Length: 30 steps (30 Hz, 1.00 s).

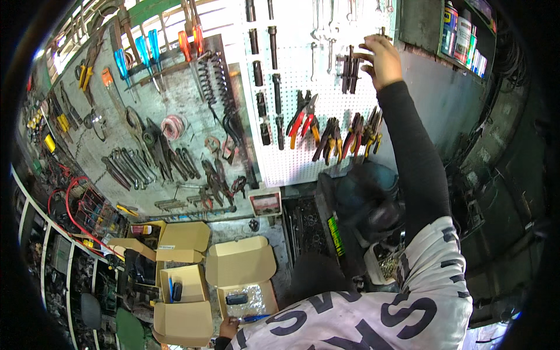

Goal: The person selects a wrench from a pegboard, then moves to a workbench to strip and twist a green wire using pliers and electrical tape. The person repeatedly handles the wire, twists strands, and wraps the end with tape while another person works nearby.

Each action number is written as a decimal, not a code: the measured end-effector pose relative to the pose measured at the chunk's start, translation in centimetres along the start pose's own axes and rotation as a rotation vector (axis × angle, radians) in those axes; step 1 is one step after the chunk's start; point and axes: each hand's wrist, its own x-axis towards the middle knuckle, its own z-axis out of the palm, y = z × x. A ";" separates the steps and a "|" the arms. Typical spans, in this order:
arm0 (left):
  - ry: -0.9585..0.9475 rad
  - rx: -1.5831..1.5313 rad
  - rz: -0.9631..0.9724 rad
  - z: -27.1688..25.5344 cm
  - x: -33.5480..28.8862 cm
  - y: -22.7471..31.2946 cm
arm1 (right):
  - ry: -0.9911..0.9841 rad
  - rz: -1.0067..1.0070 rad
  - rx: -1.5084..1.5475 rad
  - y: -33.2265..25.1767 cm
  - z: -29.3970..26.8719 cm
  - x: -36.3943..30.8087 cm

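My right arm stretches up to the white pegboard (291,166). My right hand (385,61) has its fingers apart, their tips at a group of dark rod-like tools (349,73) hanging there. Whether they touch one is unclear. Low down, my left hand (229,326) rests at the near edge of an open cardboard box (240,262). Inside lie clear plastic wrap, a small black item (236,299) and a slim blue pen-like thing (255,318) close to my fingertips. My shirt hides part of this area, and the left fingers' grip does not show.
Pliers (303,116), wrenches (331,52) and long dark sockets (274,46) hang on the pegboard. Blue-handled screwdrivers (143,49) hang left. A second open box (184,318) stands beside the first. Spray cans (462,38) fill a shelf at upper right; a white bin (379,265) sits below.
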 end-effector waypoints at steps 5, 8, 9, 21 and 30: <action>-0.091 0.368 0.137 1.5 -4.3 6.0 | -0.295 0.203 -0.057 3.0 -1.4 -21.8; -0.421 0.490 0.126 1.7 -2.6 2.3 | -0.450 0.493 -0.181 6.7 -4.9 -34.8; -0.474 0.538 0.204 2.0 -2.8 2.6 | -0.443 0.732 -0.263 7.3 -6.3 -38.3; -0.645 0.477 0.276 1.0 -8.1 -2.7 | -0.918 1.047 -0.295 4.8 -11.0 -51.0; -0.757 0.331 0.022 0.4 -6.4 -15.9 | -0.795 0.993 -0.772 -1.6 -15.9 -58.2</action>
